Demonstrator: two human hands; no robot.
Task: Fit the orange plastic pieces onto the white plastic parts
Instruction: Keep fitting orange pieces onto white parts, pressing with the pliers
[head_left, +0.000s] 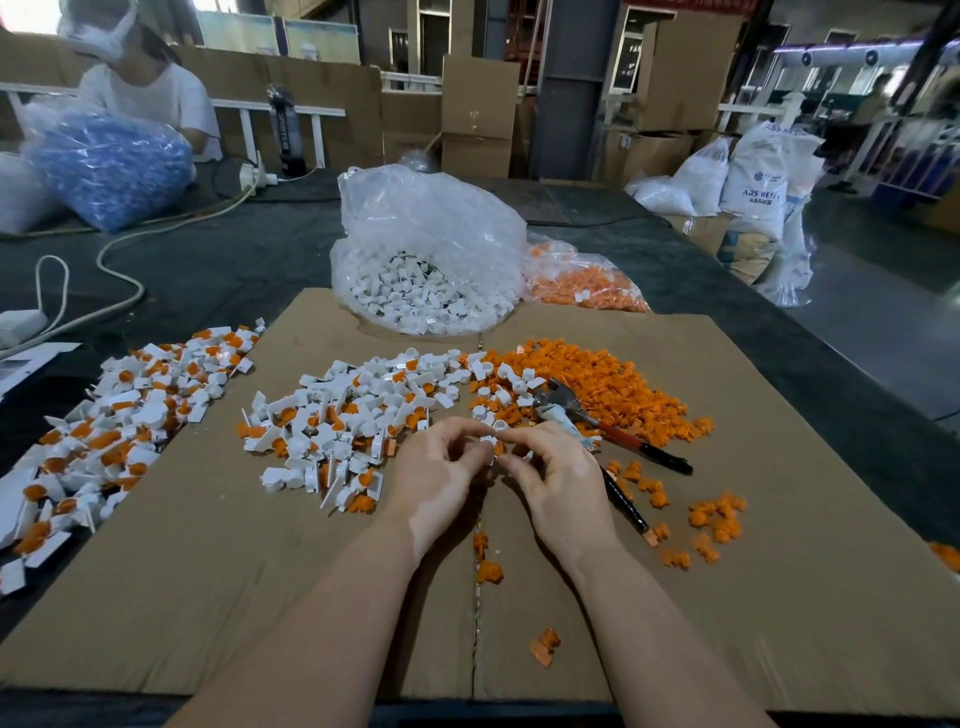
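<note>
My left hand (441, 467) and my right hand (553, 475) meet over the middle of the cardboard sheet (779, 597). Together their fingertips pinch a small white plastic part (493, 434) with a bit of orange piece (498, 448) showing under it. A pile of loose orange pieces (613, 384) lies to the right behind my hands. To the left is a pile of white parts mixed with orange (353, 415). A heap of white parts fitted with orange (119, 415) spreads along the far left.
Pliers with dark red handles (613, 431) lie just right of my right hand. An open clear bag of white parts (431, 260) and a bag of orange pieces (582, 280) stand behind. Stray orange pieces (717, 519) dot the cardboard. A person sits at the far left with a blue-filled bag (104, 166).
</note>
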